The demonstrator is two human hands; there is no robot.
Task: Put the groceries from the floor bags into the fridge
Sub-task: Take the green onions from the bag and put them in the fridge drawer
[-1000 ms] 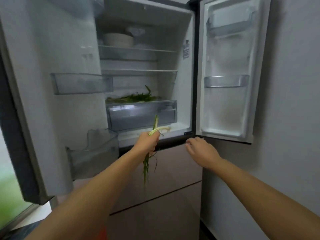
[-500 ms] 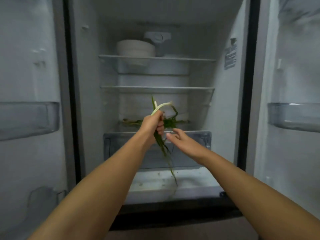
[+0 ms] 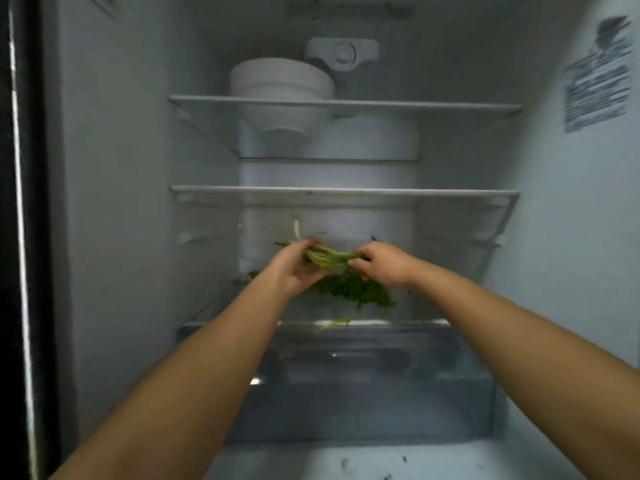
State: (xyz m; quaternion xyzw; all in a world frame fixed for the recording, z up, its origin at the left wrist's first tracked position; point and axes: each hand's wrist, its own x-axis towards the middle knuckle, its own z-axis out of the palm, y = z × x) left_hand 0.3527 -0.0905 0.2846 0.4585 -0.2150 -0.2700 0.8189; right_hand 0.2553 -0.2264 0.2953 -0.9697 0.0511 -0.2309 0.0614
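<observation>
Head view: left hand (image 3: 294, 268) and right hand (image 3: 382, 265) are gripping the greens bunch (image 3: 332, 259) at opposite ends, stems lying crosswise at frame centre, above the shelf (image 3: 429, 322).

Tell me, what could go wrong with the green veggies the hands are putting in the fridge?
Both hands, left hand and right hand, hold the greens only by the stalks, so loose leaves might slip out and fall. A thin strand already droops over the front edge of the drawer below, so it could get caught or pinched there.
</observation>
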